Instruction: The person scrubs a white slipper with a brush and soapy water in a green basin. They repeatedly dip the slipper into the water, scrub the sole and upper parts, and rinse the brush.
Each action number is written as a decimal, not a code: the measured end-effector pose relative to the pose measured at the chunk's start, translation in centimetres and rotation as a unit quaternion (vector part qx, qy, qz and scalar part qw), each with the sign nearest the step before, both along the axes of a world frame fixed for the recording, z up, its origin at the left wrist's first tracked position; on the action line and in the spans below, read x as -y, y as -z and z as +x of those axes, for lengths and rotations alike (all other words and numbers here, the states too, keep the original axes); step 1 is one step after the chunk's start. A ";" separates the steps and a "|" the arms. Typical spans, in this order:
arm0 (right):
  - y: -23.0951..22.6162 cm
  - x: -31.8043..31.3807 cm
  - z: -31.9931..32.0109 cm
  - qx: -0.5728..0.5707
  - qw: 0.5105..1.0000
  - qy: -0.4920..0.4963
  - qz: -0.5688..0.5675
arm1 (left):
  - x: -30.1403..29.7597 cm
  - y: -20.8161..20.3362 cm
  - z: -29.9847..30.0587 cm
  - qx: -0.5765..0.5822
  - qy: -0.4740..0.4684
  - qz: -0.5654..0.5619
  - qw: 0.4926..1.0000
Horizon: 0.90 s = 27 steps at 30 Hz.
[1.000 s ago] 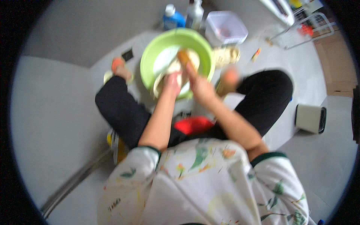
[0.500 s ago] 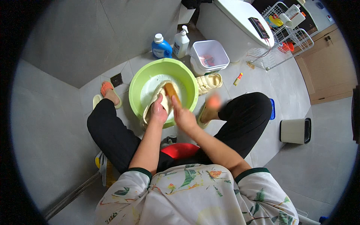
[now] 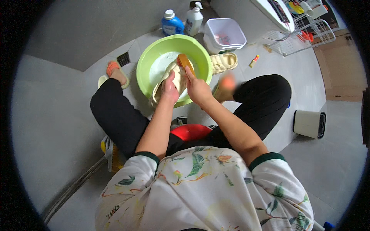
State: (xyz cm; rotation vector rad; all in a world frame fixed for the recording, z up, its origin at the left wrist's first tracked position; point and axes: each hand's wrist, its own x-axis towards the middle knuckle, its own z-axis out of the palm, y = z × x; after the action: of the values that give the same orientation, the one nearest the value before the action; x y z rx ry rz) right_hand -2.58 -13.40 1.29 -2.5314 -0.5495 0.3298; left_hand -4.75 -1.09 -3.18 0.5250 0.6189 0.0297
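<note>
My left hand [image 3: 170,89] is closed on a cream slipper [image 3: 178,79], tilted over the light green basin [image 3: 142,75]. In my right hand [image 3: 199,91] is a scrubbing brush [image 3: 184,61] with a brown wooden back. The brush lies against the slipper's upper end; its bristles are mostly hidden. Whitish, sudsy water [image 3: 154,66] covers the basin's bottom. Just right of the basin, a second cream slipper [image 3: 225,62] with a puffy, padded surface rests on the floor.
Behind the basin stand a blue detergent bottle [image 3: 172,25], a white pump bottle [image 3: 194,21] and a white tub [image 3: 225,34]. A floor drain [image 3: 123,59] lies at left. Further right are a small yellow-and-red packet [image 3: 254,61], a wire rack [image 3: 312,32] and a bin [image 3: 307,124].
The view has tilted, so the basin and floor things sit higher and slightly right. Both hands keep their hold; the brush has shifted a little toward the slipper's upper end.
</note>
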 end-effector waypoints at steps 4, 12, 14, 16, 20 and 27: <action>-1.9 1.1 -1.1 0.008 0.999 -0.030 -0.033 | 0.8 -2.3 0.7 0.002 -0.020 0.000 1.000; -2.8 0.8 -2.4 0.005 1.000 -0.025 -0.005 | -0.5 -0.5 0.5 0.035 -0.036 -0.039 0.998; -2.4 0.6 -2.1 0.029 0.999 -0.025 -0.032 | -0.7 0.1 0.9 0.019 -0.030 -0.005 0.999; -1.6 0.8 -0.2 0.044 0.998 -0.006 -0.037 | 0.6 -0.8 0.7 0.031 -0.014 0.012 0.999; -1.6 0.2 2.0 0.027 0.999 0.014 -0.040 | -0.4 0.1 0.7 0.065 -0.001 -0.004 0.998; -1.5 0.5 1.6 0.066 0.995 -0.009 -0.071 | -0.2 1.3 1.2 0.016 0.008 0.063 0.998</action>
State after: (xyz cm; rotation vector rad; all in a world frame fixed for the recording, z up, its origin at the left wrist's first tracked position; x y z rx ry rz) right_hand -1.03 -13.90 2.75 -2.7010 -0.6187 0.2152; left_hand -3.60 -0.93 -4.44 0.6497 0.5842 0.0622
